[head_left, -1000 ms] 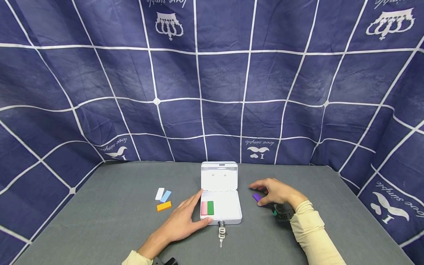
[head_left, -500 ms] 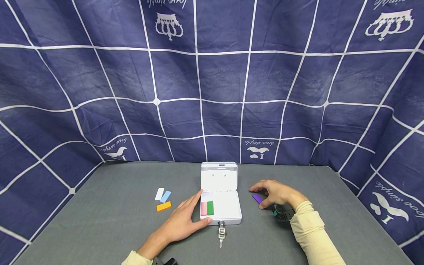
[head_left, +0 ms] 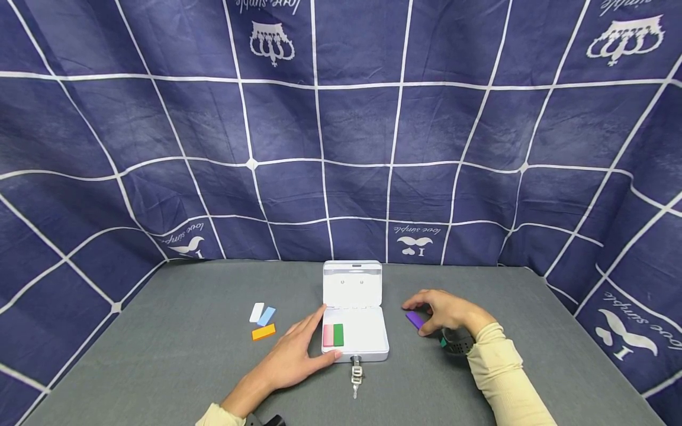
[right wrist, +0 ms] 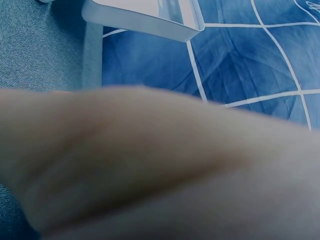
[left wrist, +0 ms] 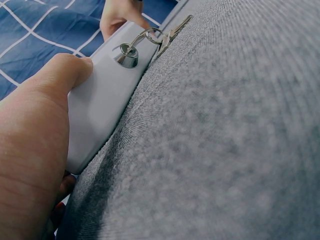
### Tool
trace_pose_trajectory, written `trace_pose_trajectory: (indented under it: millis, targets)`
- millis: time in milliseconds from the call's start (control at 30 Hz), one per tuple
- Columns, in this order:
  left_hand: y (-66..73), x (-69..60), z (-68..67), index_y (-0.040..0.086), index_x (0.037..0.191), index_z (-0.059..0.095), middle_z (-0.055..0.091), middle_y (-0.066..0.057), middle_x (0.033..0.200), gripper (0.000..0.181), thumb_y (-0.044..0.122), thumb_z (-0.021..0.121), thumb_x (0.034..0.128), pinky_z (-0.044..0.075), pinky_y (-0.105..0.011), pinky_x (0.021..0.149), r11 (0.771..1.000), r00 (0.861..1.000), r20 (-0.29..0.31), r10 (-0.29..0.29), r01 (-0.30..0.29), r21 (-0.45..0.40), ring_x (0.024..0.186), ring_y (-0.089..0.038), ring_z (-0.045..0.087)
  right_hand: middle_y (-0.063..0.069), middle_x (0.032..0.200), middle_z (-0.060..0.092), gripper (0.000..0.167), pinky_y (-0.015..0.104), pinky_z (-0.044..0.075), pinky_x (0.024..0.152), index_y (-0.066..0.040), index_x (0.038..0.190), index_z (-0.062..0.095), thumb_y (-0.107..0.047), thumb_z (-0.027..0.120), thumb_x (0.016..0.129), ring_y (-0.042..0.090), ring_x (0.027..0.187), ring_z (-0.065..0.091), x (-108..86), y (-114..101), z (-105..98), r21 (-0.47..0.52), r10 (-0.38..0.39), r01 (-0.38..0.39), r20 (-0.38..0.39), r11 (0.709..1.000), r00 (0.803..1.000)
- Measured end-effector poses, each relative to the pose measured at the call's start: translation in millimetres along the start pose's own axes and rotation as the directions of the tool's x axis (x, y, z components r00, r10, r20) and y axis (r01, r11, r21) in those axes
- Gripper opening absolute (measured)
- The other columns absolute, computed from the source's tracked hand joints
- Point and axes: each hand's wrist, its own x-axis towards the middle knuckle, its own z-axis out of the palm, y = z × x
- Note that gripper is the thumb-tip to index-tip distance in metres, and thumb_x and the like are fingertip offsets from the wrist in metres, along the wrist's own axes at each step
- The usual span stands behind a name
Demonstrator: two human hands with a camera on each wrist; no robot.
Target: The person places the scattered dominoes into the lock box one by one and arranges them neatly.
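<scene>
The right hand (head_left: 444, 310) is held low over the table, with its fingers loosely bent and the thumb well apart from them. Between thumb and fingers a purple block (head_left: 413, 320) lies on the table; the tip of the thumb is at its near end, but I cannot tell whether it presses there. A dark band (head_left: 457, 342) is on this wrist, and behind it comes a cream sleeve (head_left: 508, 376).

The left hand (head_left: 290, 358) has its fingers extended along the left side of a white box (head_left: 370, 334), and its thumb rests on the front wall; it touches the box without closing round it. Inside, a pink block (head_left: 328, 335) and a green block (head_left: 338, 335) lie side by side near the front left corner. The lid (head_left: 353, 293) stands raised at the back. From the lock in front hang keys (head_left: 356, 376) on a ring.

Farther to the left, I see a white block (head_left: 257, 312), a blue block (head_left: 266, 316) and an orange block (head_left: 263, 332) close together on the grey table (head_left: 176, 355). Behind everything hangs a dark blue cloth (head_left: 357, 130) with white lines.
</scene>
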Motion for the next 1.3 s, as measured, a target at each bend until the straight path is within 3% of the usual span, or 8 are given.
trace_pose_trajectory:
  millis: [333, 633, 1300]
  targets:
    - [-0.8, -0.2, 1.0, 0.021, 0.164, 0.030, 0.047, -0.005, 0.159, 0.099, 0.071, 0.067, 0.0872, 0.040, -0.060, 0.112, 1.000, 1.000, -0.004, -0.002, 0.002, 0.002, 0.143, -0.034, 0.047, 0.003, 0.106, 0.071, 0.044, 0.036, 0.052, 0.088, -0.006, 0.112, 0.075, -0.015, 0.091, 0.072, 0.020, 0.098, 0.063, 1.6, -0.9, 3.9, -0.013, 0.046, -0.046, -0.036, 0.999, 0.998]
    - [-0.6, -0.4, 1.6, 0.020, 0.164, 0.031, 0.048, -0.006, 0.158, 0.099, 0.070, 0.068, 0.0871, 0.041, -0.060, 0.111, 1.000, 1.000, -0.008, 0.000, 0.000, 0.008, 0.142, -0.035, 0.048, -0.002, 0.101, 0.069, 0.044, 0.031, 0.050, 0.085, -0.008, 0.111, 0.076, -0.024, 0.092, 0.073, 0.015, 0.095, 0.061, 4.3, -1.8, 7.1, -0.019, 0.073, -0.074, -0.061, 0.997, 0.996]
    - [0.7, 0.1, 0.5, 0.019, 0.163, 0.032, 0.050, -0.008, 0.157, 0.098, 0.069, 0.069, 0.0870, 0.041, -0.059, 0.111, 1.000, 1.000, -0.010, 0.002, -0.002, 0.005, 0.141, -0.036, 0.049, 0.000, 0.105, 0.070, 0.042, 0.033, 0.051, 0.088, -0.006, 0.110, 0.075, -0.016, 0.090, 0.072, 0.018, 0.098, 0.064, 2.7, 1.7, 6.6, 0.001, 0.068, -0.068, -0.051, 0.998, 0.996]
